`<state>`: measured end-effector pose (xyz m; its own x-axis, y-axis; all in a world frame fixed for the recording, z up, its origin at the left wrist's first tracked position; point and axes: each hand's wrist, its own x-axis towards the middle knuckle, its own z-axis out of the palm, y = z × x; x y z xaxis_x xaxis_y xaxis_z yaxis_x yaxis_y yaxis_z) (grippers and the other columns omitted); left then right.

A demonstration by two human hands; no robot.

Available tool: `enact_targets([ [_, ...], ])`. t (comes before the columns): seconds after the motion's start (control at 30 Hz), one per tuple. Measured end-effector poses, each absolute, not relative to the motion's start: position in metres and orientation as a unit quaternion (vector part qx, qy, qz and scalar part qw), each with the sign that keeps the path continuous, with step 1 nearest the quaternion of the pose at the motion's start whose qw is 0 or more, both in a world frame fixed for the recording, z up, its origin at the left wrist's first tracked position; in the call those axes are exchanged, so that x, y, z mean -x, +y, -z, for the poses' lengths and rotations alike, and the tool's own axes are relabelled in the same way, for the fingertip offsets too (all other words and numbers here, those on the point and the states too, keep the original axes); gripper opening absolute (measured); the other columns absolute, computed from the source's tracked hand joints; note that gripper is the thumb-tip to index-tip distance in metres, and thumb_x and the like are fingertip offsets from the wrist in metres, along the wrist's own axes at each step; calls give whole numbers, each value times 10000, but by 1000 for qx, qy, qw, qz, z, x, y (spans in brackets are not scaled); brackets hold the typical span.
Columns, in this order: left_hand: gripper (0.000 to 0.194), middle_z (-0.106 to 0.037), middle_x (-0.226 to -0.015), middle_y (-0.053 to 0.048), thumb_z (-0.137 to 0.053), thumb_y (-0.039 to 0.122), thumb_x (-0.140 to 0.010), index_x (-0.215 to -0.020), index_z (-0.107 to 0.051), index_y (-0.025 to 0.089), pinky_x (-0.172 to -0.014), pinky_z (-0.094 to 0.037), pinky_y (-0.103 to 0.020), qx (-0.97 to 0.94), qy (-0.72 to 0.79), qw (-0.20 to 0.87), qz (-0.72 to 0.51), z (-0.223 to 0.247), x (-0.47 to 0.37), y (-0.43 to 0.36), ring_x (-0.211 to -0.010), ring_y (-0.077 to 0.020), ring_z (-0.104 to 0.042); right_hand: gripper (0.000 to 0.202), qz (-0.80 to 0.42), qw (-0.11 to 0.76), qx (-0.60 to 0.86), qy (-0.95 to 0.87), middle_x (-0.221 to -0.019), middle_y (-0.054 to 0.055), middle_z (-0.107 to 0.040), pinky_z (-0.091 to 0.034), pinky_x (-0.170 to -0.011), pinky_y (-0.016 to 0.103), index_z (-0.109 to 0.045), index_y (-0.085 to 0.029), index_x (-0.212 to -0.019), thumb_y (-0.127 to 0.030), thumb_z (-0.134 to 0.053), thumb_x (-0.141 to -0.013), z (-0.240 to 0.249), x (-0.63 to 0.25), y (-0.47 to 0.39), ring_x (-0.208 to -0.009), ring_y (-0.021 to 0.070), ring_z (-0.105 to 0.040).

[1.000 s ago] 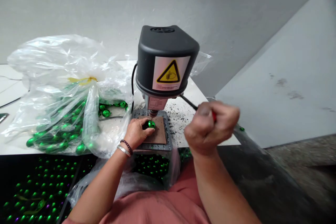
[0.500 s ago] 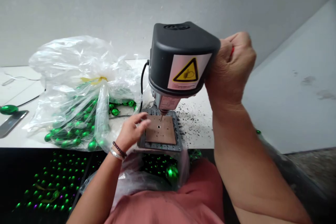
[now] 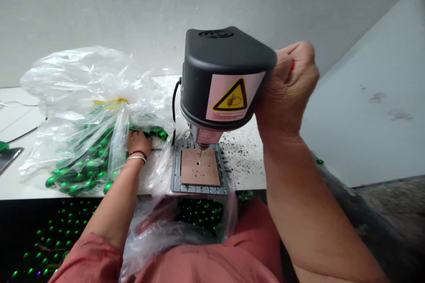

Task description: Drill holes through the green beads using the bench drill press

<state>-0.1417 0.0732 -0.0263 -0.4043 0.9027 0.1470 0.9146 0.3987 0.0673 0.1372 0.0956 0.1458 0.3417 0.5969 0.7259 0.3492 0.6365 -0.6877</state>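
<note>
A black drill press (image 3: 222, 57) with a yellow warning triangle stands on the white table. Beneath its bit lies a brown square board (image 3: 201, 174) with a central hole, on the slotted metal base (image 3: 224, 185). My right hand (image 3: 292, 79) is closed at the machine's right side; what its fingers grip is hidden behind the wrist and housing. My left hand (image 3: 138, 142) reaches among green shiny balls (image 3: 162, 135) beside the plastic bag, its fingertips hidden.
A clear plastic bag (image 3: 79, 75) of green balls, tied with yellow, fills the table's left. Dark shavings (image 3: 239, 154) lie right of the base. A phone (image 3: 9, 159) is at the left edge. More green balls (image 3: 199, 212) sit in plastic at my lap.
My left hand has moved left and away from the board to the green balls by the bag. My right hand stays at the machine's side. The view has shifted slightly.
</note>
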Motion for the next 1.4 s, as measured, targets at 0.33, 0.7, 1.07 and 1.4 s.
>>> enact_targets([
  [0.33,394,-601,-1141,-167,-532,169,-733,-1117,-597,108,-907,-417,-358,477,-812,-108,319,25,105,38,-1133,-284,-507,225,-113,705,414,-565,-555,-97,-285,-263,-587,183,-329,-174,-639,-214,-462,-816,-146,-138,96,-541,4,-285],
  [0.7,291,-634,-842,-60,-628,190,-730,-1015,-586,148,-501,-453,-171,180,-435,-634,613,-11,76,0,-706,-143,-634,214,-123,711,397,-567,-569,-92,-281,-274,-588,167,-324,-174,-647,-229,-423,-829,-146,-138,95,-536,-6,-282],
  [1.07,454,-650,-785,-43,-688,359,-657,-1046,-623,135,-484,-421,-213,398,-613,-519,444,-2,32,3,-582,-116,-574,270,-113,701,394,-583,-599,-63,-276,-290,-561,195,-284,-208,-643,-198,-453,-854,-147,-139,95,-559,42,-276],
  [1.4,360,-704,-877,-51,-595,362,-728,-1032,-666,183,-667,-474,-291,561,-694,-332,305,4,21,16,-756,-198,-629,222,-128,719,355,-584,-614,-75,-271,-280,-569,171,-314,-180,-673,-302,-430,-819,-145,-140,94,-574,20,-268],
])
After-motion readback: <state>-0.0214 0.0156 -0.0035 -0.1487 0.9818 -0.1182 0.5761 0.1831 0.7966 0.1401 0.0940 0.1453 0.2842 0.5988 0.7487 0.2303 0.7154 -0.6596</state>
